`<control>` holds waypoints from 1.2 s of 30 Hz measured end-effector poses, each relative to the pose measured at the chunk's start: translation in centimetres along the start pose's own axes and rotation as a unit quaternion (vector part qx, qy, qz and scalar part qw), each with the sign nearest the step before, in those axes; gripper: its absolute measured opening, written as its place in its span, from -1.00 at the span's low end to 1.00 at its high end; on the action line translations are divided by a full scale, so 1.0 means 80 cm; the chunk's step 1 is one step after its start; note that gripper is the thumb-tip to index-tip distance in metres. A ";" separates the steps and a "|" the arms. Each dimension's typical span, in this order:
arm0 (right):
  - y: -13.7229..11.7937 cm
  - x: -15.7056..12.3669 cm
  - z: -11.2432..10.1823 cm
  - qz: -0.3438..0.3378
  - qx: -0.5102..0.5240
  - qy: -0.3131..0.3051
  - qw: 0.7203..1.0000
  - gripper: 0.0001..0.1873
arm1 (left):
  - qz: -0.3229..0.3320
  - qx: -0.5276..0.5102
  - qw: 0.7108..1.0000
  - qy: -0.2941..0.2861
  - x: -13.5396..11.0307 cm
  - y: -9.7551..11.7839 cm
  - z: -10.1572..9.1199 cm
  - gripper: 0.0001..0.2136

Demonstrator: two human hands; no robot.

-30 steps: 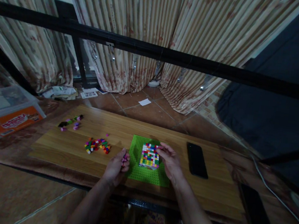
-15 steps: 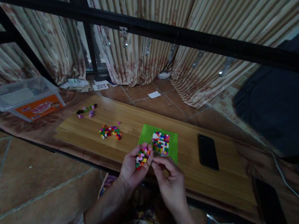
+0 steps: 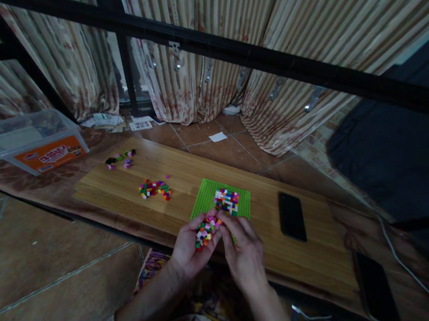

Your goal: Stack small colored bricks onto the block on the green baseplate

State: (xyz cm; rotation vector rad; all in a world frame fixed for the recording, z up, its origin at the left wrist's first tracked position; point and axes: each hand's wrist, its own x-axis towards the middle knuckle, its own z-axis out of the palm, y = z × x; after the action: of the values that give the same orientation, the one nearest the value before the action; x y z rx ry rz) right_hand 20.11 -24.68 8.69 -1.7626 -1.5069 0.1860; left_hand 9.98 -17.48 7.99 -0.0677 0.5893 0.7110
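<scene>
One wooden board (image 3: 183, 190) carries one green baseplate (image 3: 204, 196). Before it meet one left hand (image 3: 187, 250), cupped half open, and one right hand (image 3: 247, 253), fingers bent, grip indiscernible. One brick block (image 3: 227, 200) stands on the baseplate. Loose bricks (image 3: 206, 231), uncountable, fill the left hand; one pink brick (image 3: 167, 176) lies apart.

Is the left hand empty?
No, the left hand is cupped palm-up with a heap of small colourful bricks in it.

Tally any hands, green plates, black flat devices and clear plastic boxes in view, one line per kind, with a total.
Hands: 2 (left hand, right hand)
Green plate: 1
Black flat devices: 2
Clear plastic box: 1
Total: 6
Small blocks left out: too tiny to count.
</scene>
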 end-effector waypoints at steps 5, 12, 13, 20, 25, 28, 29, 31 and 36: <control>0.006 0.004 -0.002 -0.026 -0.043 -0.042 0.998 -0.71 | -0.008 0.027 1.000 0.012 -0.001 -0.001 0.000 -0.83; -0.003 0.006 -0.014 0.061 0.048 -0.041 0.996 -0.87 | -0.029 0.057 0.996 0.064 -0.001 -0.002 -0.003 -0.86; -0.004 0.007 -0.015 0.070 0.061 -0.037 0.995 -0.87 | -0.042 0.063 0.995 0.065 -0.001 -0.001 -0.004 -0.86; -0.006 0.008 -0.013 0.077 0.109 -0.062 0.989 -0.81 | -0.059 0.211 0.976 -0.006 -0.006 0.001 -0.020 -0.83; -0.007 0.002 -0.008 0.089 0.156 -0.070 0.981 -0.81 | -0.004 0.331 0.943 -0.032 -0.011 -0.002 -0.024 -0.70; -0.001 -0.003 -0.002 0.143 0.217 -0.047 0.964 -0.87 | 0.001 0.360 0.932 -0.030 -0.013 -0.002 -0.021 -0.68; 0.002 -0.004 -0.001 0.169 0.247 -0.042 0.953 -0.87 | 0.000 0.365 0.930 -0.029 -0.013 -0.002 -0.019 -0.67; 0.007 -0.006 0.002 0.218 0.306 -0.046 0.926 -0.85 | -0.001 0.374 0.927 -0.032 -0.015 -0.002 -0.017 -0.67; 0.004 -0.006 0.002 0.249 0.367 -0.049 0.895 -0.85 | -0.013 0.383 0.923 -0.043 -0.016 -0.004 -0.012 -0.64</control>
State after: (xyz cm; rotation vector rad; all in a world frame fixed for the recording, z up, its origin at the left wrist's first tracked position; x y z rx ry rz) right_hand 20.12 -25.03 8.19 -1.4640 -0.8268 0.9812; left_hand 8.95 -18.74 7.84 0.6808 0.7464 0.4144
